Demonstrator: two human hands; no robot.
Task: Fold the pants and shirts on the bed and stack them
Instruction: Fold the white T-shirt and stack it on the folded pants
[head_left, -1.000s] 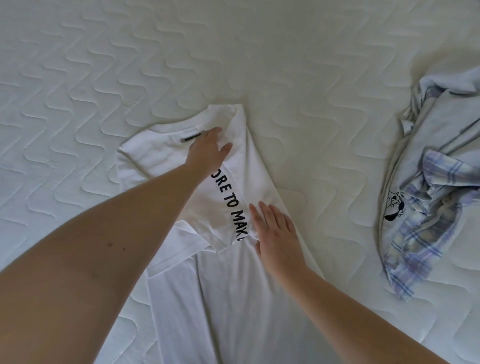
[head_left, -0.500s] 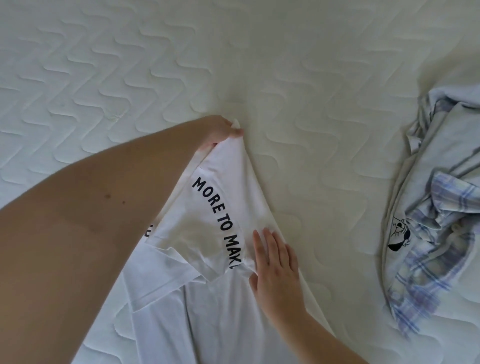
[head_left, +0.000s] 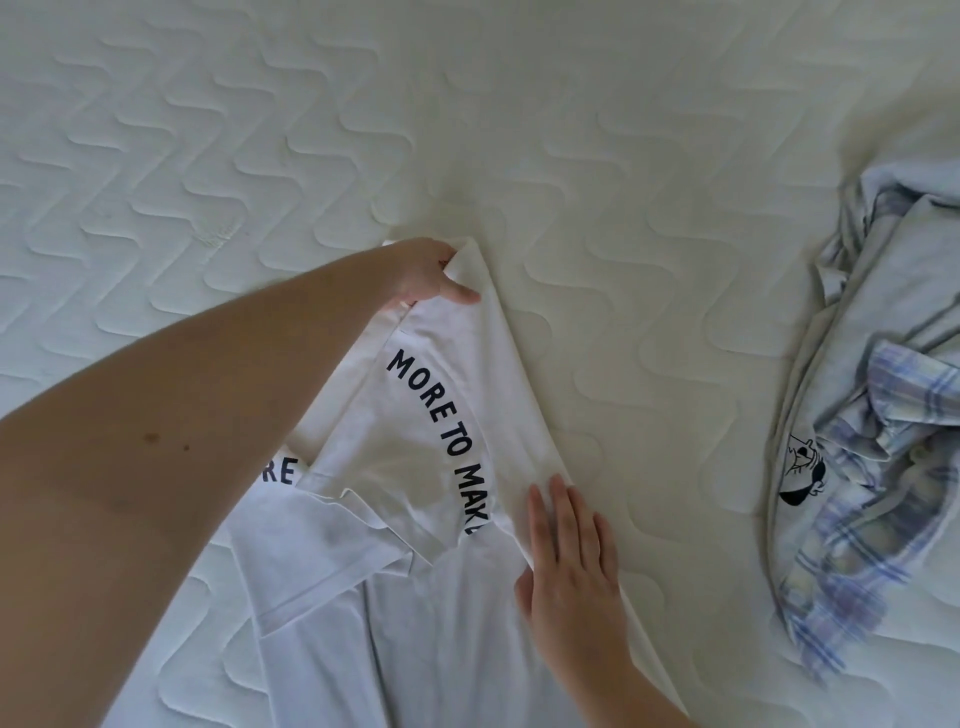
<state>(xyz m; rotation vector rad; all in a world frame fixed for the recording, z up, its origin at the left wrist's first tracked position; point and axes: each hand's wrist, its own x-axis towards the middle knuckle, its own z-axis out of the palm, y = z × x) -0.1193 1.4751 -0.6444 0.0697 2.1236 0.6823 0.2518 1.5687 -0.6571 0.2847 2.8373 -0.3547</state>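
On the bed (head_left: 519, 130), head view, the white shirt (head_left: 415, 623) lies partly folded. Its top corner is pinched between thumb and curled fingers of the left hand (head_left: 436, 275); the lettered panel runs from that pinch down to the right hand (head_left: 569, 551), whose straight fingers press flat on the fold edge. If the pressing hand slides, the crease would likely skew. Right of those fingers, well apart, sits a crumpled heap (head_left: 872, 441). The shirt's hem is cut off below; the left arm hides part of the lettering.
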